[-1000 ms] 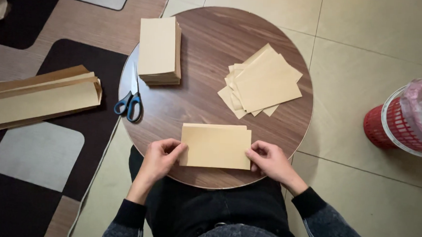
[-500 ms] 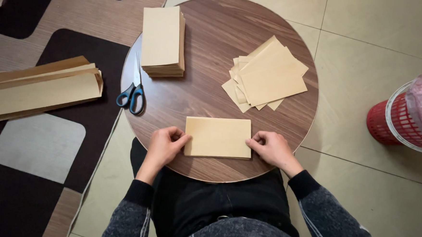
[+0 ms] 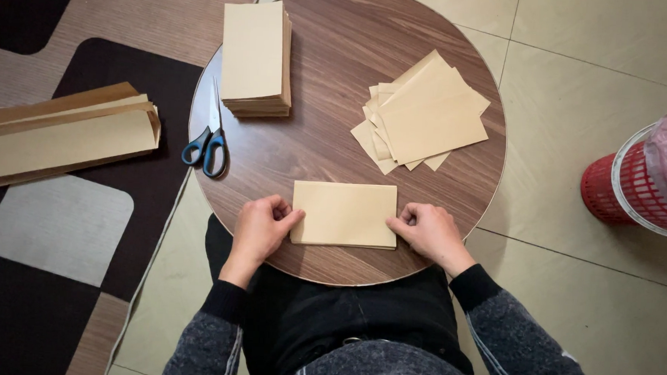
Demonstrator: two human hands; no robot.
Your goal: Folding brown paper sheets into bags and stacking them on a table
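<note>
The round table point(image 3: 341, 51) is the landmark here, a dark wood-grain top. Off its left edge, on the rug, lie long tan sheets point(image 3: 54, 139), the biggest paper in view. At the table's far left stands a neat stack point(image 3: 255, 54) of tan rectangles; at its right sits a loose fan point(image 3: 427, 112) of the same pieces. Scissors point(image 3: 208, 139) with blue handles rest at the left rim. A red basket point(image 3: 642, 181) stands well off to the right.

At the table's near edge, lying flat, is 1 folded sheet point(image 3: 345, 214). The left hand point(image 3: 259, 228) curls at its left edge, fingertips touching the paper; the right hand point(image 3: 428, 230) curls at its right edge likewise. Both press rather than lift; neither is clamped around it.

The sheet looks light, thin and bendable, likely to slide on the smooth top and to crease where pinched. The 2 short edges seem the safest places to hold it.
</note>
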